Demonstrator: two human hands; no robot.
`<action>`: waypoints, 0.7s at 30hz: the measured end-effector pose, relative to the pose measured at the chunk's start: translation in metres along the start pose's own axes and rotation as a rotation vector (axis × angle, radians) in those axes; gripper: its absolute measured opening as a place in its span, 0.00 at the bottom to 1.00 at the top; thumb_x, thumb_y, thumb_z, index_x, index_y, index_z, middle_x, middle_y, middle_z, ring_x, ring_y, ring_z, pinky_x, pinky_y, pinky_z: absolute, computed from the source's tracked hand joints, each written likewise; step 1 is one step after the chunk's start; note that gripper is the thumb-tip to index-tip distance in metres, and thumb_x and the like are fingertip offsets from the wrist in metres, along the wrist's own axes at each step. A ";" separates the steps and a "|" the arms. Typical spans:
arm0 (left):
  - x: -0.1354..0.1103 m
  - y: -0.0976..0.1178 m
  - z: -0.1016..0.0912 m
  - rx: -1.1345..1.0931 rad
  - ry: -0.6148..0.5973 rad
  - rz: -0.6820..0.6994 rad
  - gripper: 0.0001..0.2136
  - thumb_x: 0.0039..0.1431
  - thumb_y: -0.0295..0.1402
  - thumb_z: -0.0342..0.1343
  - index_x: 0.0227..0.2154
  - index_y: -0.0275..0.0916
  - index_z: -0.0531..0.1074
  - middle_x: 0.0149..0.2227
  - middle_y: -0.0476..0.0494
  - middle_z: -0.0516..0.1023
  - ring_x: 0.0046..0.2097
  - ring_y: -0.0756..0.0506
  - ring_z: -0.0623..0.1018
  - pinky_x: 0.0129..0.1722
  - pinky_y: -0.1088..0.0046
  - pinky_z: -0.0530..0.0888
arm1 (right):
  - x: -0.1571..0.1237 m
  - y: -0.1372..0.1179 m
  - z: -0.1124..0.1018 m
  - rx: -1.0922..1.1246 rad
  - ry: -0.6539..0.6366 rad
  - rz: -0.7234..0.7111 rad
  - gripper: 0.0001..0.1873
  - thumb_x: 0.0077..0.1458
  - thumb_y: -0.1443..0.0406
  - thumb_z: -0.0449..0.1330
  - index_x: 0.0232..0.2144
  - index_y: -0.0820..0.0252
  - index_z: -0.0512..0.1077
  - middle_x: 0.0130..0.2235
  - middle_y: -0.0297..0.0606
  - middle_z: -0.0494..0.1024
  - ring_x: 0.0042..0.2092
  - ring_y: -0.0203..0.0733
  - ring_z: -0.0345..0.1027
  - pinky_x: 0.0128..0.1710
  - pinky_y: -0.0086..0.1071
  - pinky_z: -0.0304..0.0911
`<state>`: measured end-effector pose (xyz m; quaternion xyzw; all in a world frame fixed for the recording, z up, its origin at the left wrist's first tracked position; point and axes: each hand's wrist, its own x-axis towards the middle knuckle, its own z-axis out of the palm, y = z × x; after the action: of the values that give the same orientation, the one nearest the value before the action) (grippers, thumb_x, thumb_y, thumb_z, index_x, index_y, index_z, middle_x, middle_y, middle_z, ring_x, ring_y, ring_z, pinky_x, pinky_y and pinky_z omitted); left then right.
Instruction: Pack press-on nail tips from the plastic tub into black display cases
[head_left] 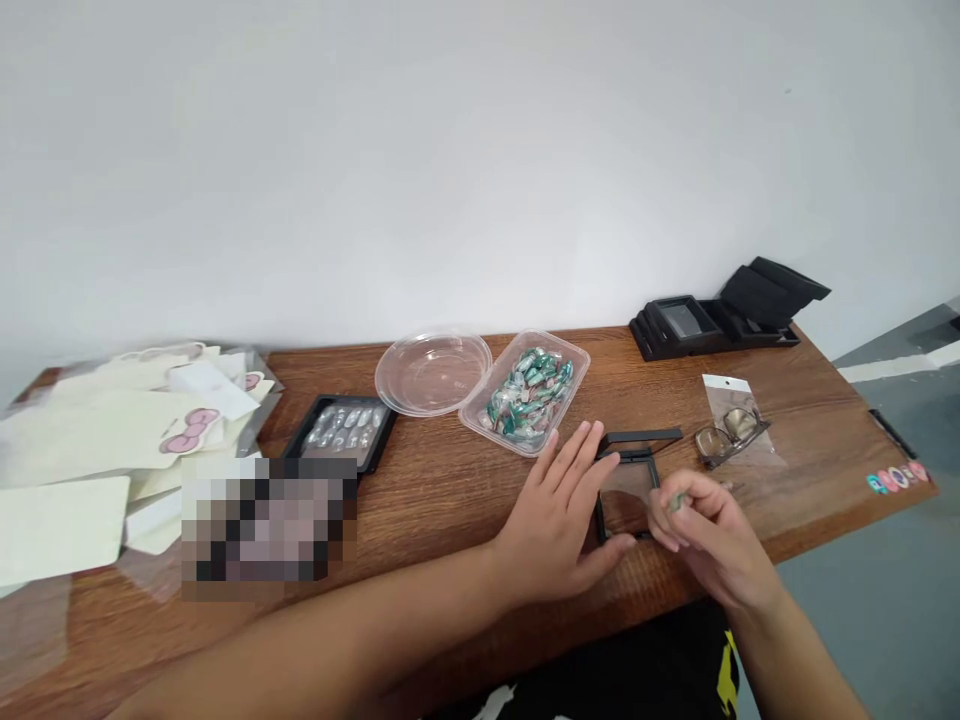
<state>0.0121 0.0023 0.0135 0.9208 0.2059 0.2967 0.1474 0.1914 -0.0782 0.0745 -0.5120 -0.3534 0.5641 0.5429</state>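
Note:
My left hand [562, 515] is open, fingers stretched out, lying over the left side of a small black display box [654, 482] whose lid stands raised. In my right hand [701, 530], thumb and fingers pinch a small green press-on nail [679, 501] just right of that box. The box has a clear window and a black rim, partly covered by both hands. Beyond my left hand, a clear rectangular tub [480, 428] holds a heap of green and whitish press-on nails [529, 390].
A round clear plastic dish [433, 374] adjoins the tub. At left are a black box of silvery nails [345, 428], a blurred-out patch and piled cream cards [67, 430]. Black boxes [679, 325] stand at the back right. Glasses [727, 438] lie by a clear packet [727, 390].

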 end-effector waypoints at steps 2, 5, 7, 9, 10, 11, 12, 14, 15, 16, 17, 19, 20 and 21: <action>-0.001 0.001 -0.003 -0.025 0.000 0.023 0.37 0.70 0.50 0.44 0.69 0.25 0.44 0.69 0.20 0.57 0.73 0.32 0.51 0.69 0.45 0.52 | -0.007 0.006 -0.006 -0.110 0.003 0.051 0.20 0.53 0.48 0.68 0.29 0.58 0.73 0.19 0.27 0.63 0.22 0.32 0.50 0.23 0.29 0.47; -0.003 0.001 -0.004 -0.080 0.028 0.095 0.38 0.71 0.49 0.41 0.71 0.24 0.36 0.68 0.21 0.58 0.73 0.33 0.52 0.69 0.46 0.53 | -0.013 0.011 -0.008 -0.205 -0.059 0.103 0.20 0.54 0.48 0.67 0.29 0.59 0.73 0.20 0.27 0.63 0.22 0.31 0.51 0.24 0.28 0.48; -0.004 -0.001 -0.003 -0.106 0.068 0.135 0.36 0.72 0.49 0.39 0.71 0.26 0.39 0.69 0.22 0.57 0.73 0.32 0.50 0.69 0.44 0.51 | -0.014 0.015 -0.006 -0.238 -0.097 0.131 0.21 0.55 0.48 0.66 0.29 0.60 0.72 0.20 0.26 0.62 0.22 0.31 0.52 0.25 0.28 0.49; -0.006 -0.003 -0.001 -0.148 0.097 0.140 0.33 0.72 0.49 0.41 0.70 0.31 0.48 0.69 0.26 0.59 0.73 0.31 0.51 0.69 0.43 0.52 | -0.014 0.020 -0.003 -0.240 -0.134 0.173 0.22 0.55 0.47 0.66 0.28 0.60 0.71 0.20 0.26 0.62 0.22 0.30 0.52 0.25 0.28 0.49; -0.006 -0.004 0.000 -0.185 0.110 0.135 0.30 0.72 0.48 0.43 0.68 0.34 0.54 0.67 0.28 0.62 0.72 0.32 0.54 0.69 0.44 0.54 | -0.014 0.023 -0.002 -0.228 -0.150 0.197 0.23 0.55 0.46 0.66 0.28 0.59 0.70 0.20 0.26 0.62 0.22 0.30 0.52 0.25 0.27 0.49; -0.005 -0.005 0.001 -0.233 0.127 0.132 0.27 0.71 0.48 0.45 0.65 0.36 0.60 0.64 0.31 0.68 0.70 0.34 0.58 0.68 0.47 0.56 | -0.014 0.025 0.000 -0.211 -0.161 0.216 0.23 0.54 0.46 0.66 0.27 0.59 0.69 0.20 0.26 0.62 0.22 0.30 0.52 0.24 0.27 0.49; -0.004 -0.006 0.001 -0.287 0.138 0.134 0.23 0.70 0.46 0.47 0.61 0.38 0.66 0.60 0.35 0.73 0.68 0.36 0.63 0.68 0.50 0.59 | -0.013 0.027 0.001 -0.194 -0.167 0.229 0.24 0.54 0.45 0.66 0.27 0.59 0.68 0.20 0.25 0.61 0.22 0.30 0.51 0.24 0.27 0.49; -0.001 -0.006 0.001 -0.399 0.151 0.163 0.15 0.70 0.42 0.51 0.52 0.40 0.73 0.50 0.40 0.80 0.62 0.40 0.70 0.65 0.58 0.65 | -0.012 0.029 0.004 -0.172 -0.173 0.241 0.26 0.53 0.44 0.66 0.25 0.58 0.66 0.20 0.25 0.61 0.22 0.30 0.51 0.23 0.26 0.48; 0.000 -0.006 0.001 -0.455 0.157 0.188 0.13 0.70 0.40 0.52 0.49 0.39 0.75 0.46 0.41 0.82 0.59 0.42 0.73 0.63 0.61 0.68 | -0.012 0.029 0.006 -0.168 -0.173 0.242 0.26 0.52 0.44 0.67 0.25 0.58 0.65 0.20 0.25 0.60 0.22 0.30 0.50 0.23 0.26 0.48; 0.002 -0.006 0.000 -0.506 0.166 0.206 0.11 0.70 0.38 0.53 0.47 0.39 0.76 0.43 0.42 0.82 0.57 0.43 0.74 0.61 0.64 0.70 | -0.012 0.028 0.007 -0.169 -0.174 0.241 0.27 0.51 0.44 0.68 0.24 0.58 0.65 0.20 0.25 0.60 0.22 0.30 0.49 0.23 0.26 0.48; 0.004 -0.005 -0.001 -0.550 0.172 0.216 0.10 0.70 0.37 0.53 0.45 0.38 0.76 0.42 0.42 0.82 0.55 0.44 0.75 0.59 0.65 0.71 | -0.012 0.026 0.008 -0.169 -0.175 0.243 0.27 0.50 0.44 0.68 0.24 0.59 0.65 0.21 0.25 0.60 0.23 0.30 0.49 0.23 0.26 0.47; 0.006 -0.004 -0.001 -0.603 0.175 0.217 0.10 0.70 0.37 0.53 0.44 0.38 0.76 0.40 0.41 0.82 0.52 0.45 0.76 0.56 0.67 0.73 | -0.012 0.023 0.009 -0.168 -0.170 0.244 0.26 0.48 0.45 0.69 0.25 0.59 0.67 0.21 0.25 0.59 0.23 0.30 0.48 0.22 0.26 0.48; 0.007 -0.004 -0.002 -0.610 0.160 0.210 0.11 0.71 0.38 0.53 0.44 0.38 0.77 0.40 0.41 0.82 0.51 0.45 0.76 0.55 0.66 0.74 | -0.012 0.022 0.009 -0.175 -0.163 0.242 0.26 0.48 0.44 0.69 0.25 0.59 0.67 0.22 0.25 0.59 0.23 0.30 0.48 0.22 0.25 0.48; 0.007 -0.003 -0.001 -0.613 0.135 0.196 0.12 0.71 0.39 0.52 0.44 0.38 0.77 0.40 0.41 0.81 0.50 0.44 0.76 0.54 0.66 0.74 | -0.013 0.021 0.008 -0.195 -0.153 0.237 0.26 0.49 0.44 0.69 0.25 0.59 0.68 0.21 0.26 0.60 0.22 0.30 0.49 0.22 0.26 0.49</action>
<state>0.0157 0.0088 0.0170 0.8271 0.0268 0.4181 0.3746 0.1768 -0.0928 0.0585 -0.5557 -0.3840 0.6247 0.3919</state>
